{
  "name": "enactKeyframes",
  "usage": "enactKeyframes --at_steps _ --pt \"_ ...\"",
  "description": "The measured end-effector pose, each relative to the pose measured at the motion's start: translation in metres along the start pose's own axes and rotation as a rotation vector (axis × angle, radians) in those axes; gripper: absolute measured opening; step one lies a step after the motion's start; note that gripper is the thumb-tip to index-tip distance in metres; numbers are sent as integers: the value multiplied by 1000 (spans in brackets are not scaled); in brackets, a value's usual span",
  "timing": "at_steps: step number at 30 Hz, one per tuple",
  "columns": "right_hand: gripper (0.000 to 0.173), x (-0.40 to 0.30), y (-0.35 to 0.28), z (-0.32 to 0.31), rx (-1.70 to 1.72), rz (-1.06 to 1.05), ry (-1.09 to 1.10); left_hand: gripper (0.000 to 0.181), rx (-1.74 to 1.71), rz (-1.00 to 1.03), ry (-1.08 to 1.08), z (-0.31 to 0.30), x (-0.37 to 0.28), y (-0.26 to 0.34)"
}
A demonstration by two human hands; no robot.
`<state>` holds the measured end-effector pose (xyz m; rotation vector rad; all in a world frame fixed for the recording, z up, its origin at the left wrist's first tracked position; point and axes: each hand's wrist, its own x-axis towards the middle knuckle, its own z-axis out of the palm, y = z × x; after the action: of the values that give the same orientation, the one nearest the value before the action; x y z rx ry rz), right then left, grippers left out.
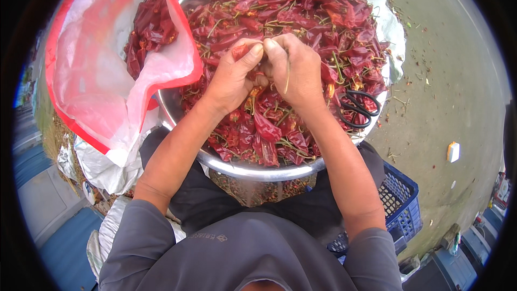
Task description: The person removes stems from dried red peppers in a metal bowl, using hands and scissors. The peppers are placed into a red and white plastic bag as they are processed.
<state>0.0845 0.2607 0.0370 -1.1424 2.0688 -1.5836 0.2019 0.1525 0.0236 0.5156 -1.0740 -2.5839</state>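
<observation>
My two hands meet above a wide metal basin (258, 174) heaped with dried red chili peppers (268, 127), many with stems. My left hand (231, 76) grips a dried red chili (240, 51), mostly hidden by the fingers. Against its thumb tip rests the thumb of my right hand (299, 68), which pinches at the same spot. A thin pale stem (287, 77) hangs from the right hand's fingers. Black-handled scissors (358, 108) lie on the chilies by the basin's right rim, their blades hidden.
Left of the basin stands an open red-and-white plastic sack (91, 60) with dried chilies (153, 28) inside. A blue plastic crate (404, 206) sits by my right leg. Stem scraps litter the concrete floor (436, 101), where a small white-and-orange object (453, 152) lies. White woven sacks (107, 165) are at lower left.
</observation>
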Motion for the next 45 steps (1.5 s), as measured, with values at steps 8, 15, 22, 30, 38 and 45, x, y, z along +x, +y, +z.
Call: enactKeyframes --at_steps 8,15,22,30,38,45 --pt "24 -10 3 7 1100 439 -173 15 -97 14 -19 -1 -2 1" --pt "22 18 -4 -54 1179 251 40 5 61 160 330 -27 28 24" --pt "13 21 1 -95 1028 207 251 26 1601 486 246 -73 97 15" --pt "31 27 -3 -72 585 381 100 19 1855 399 88 -48 86 34" --pt "43 5 -3 -30 -79 130 -212 33 1344 296 60 10 -7 19" --pt "42 9 -5 -34 285 383 -301 34 999 188 -43 7 -8 25"
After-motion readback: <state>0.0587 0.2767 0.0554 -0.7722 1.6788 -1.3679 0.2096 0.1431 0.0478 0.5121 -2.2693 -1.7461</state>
